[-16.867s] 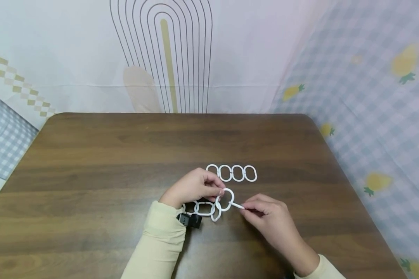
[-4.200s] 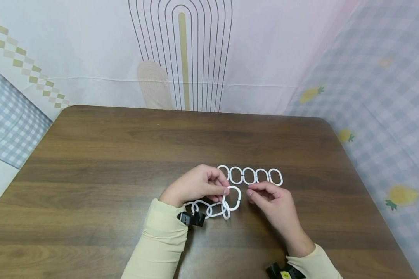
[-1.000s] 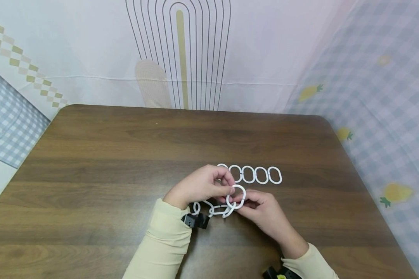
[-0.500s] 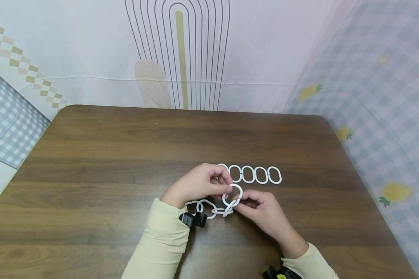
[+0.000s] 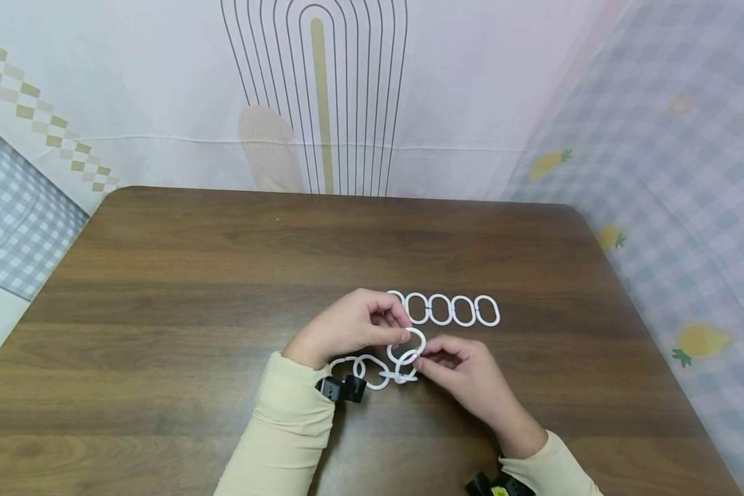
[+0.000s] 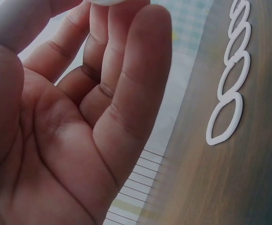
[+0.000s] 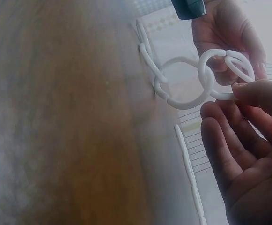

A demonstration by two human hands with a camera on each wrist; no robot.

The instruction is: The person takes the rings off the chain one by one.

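Note:
In the head view my left hand [image 5: 353, 327] pinches a white oval ring [image 5: 424, 340] between thumb and fingers, holding it upright. This ring is the end of a chain of white plastic links [image 5: 377, 388], which trails left beneath the left wrist. Just right of it, my right hand [image 5: 465, 375] pinches the adjoining link at thumb and fingertips. The right wrist view shows the linked rings [image 7: 182, 59] close up, with the right thumb [image 7: 260, 95] on one. Only a sliver of white ring shows at the left fingertips in the left wrist view.
Behind the hands, several white oval links [image 5: 499, 313] lie side by side in a row on the brown wooden table [image 5: 223, 255]; the left hand partly covers the row's left end. A patterned cloth [image 5: 459, 83] hangs beyond the far edge.
Since the earliest frame the row has gained one link at its end. The right hand, apart from the chain 4.2 s ago, has moved left and taken hold of a link beside the left hand's ring.

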